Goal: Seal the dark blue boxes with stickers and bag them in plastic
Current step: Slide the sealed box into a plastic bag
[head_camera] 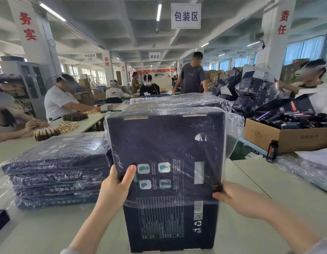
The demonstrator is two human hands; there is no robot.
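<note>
A dark blue box (170, 222) stands upright on the table in front of me, printed back facing me. A clear plastic bag (232, 125) covers its upper two thirds; the bag's open edge crosses the box near the barcode. My left hand (117, 186) grips the bag and box at the left edge, thumb on the face. My right hand (239, 200) pinches the bag edge at the box's right side. To the left lies a stack of several bagged blue boxes (58, 171).
More bagged boxes (177, 102) lie behind the upright one. A cardboard carton of dark bottles (287, 136) sits at the right, one loose bottle (272, 151) beside it. Loose plastic bags (309, 171) lie far right. Other people work at the left table with small bottles (47, 133).
</note>
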